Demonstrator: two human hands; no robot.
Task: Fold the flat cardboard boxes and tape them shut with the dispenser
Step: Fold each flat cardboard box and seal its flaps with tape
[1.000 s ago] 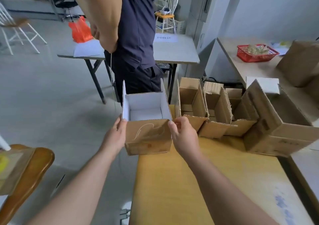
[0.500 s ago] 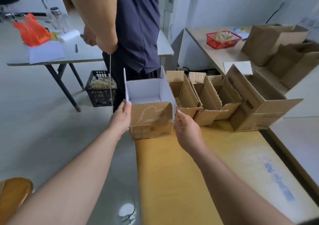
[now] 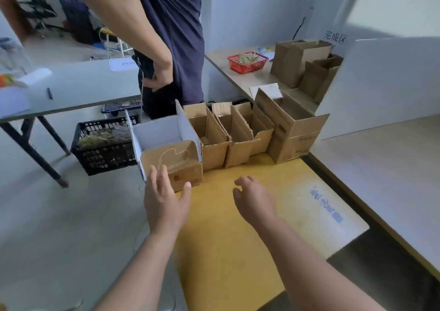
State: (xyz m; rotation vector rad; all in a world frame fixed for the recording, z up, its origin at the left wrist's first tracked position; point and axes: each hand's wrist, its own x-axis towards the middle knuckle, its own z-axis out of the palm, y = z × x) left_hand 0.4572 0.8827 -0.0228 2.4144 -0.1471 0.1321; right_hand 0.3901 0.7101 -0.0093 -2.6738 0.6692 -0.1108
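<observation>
My left hand (image 3: pixel 164 206) is spread wide, fingers straight, holding nothing, just before the front face of the white-lined box (image 3: pixel 171 160); whether the fingertips touch it cannot be told. My right hand (image 3: pixel 254 201) hangs over the yellow tabletop (image 3: pixel 238 251), fingers loosely curled, holding nothing. The box stands upright, top flaps up, at the far left corner of the tabletop, part of it past the left edge. Beside it, along the far edge, stand open brown boxes (image 3: pixel 209 134) and a larger box (image 3: pixel 292 132). Beyond the far edge stands a person (image 3: pixel 176 36); a black crate (image 3: pixel 102 146) sits on the floor.
</observation>
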